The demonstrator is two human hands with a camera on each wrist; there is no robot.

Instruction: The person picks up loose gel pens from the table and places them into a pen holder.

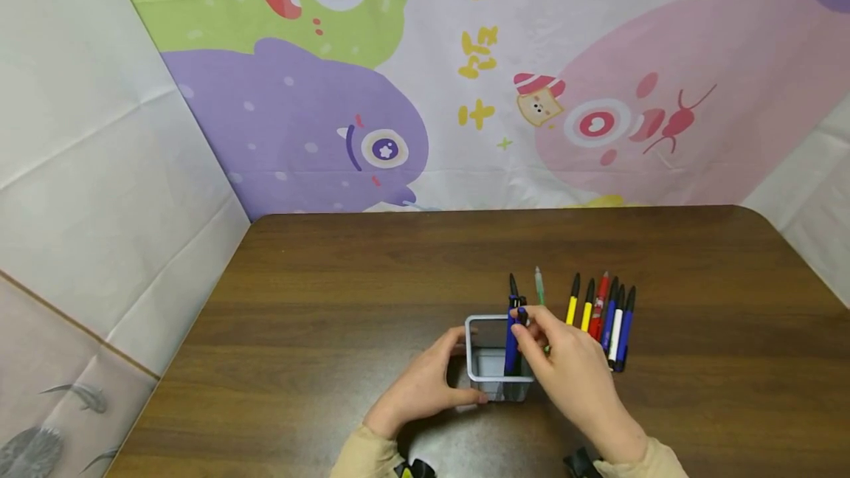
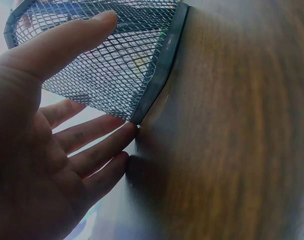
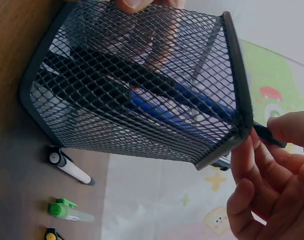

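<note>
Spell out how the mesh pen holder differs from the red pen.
Shape: the pen holder is a wide, open-topped box; the red pen is slim and long.
Colour: the pen holder looks greyish, while the red pen is red with pale markings.
Place: the pen holder has blue pens in it; the red pen lies loose outside it.
Shared: both are at the brown table.

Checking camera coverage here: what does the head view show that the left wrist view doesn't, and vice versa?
Only the head view plainly shows the red pen lying on the table and the right sleeve.

Only the left wrist view shows the palm side of the left hand and resolves the mesh weave of the pen holder.

Both show the left hand at the pen holder and part of the table's brown surface.
</note>
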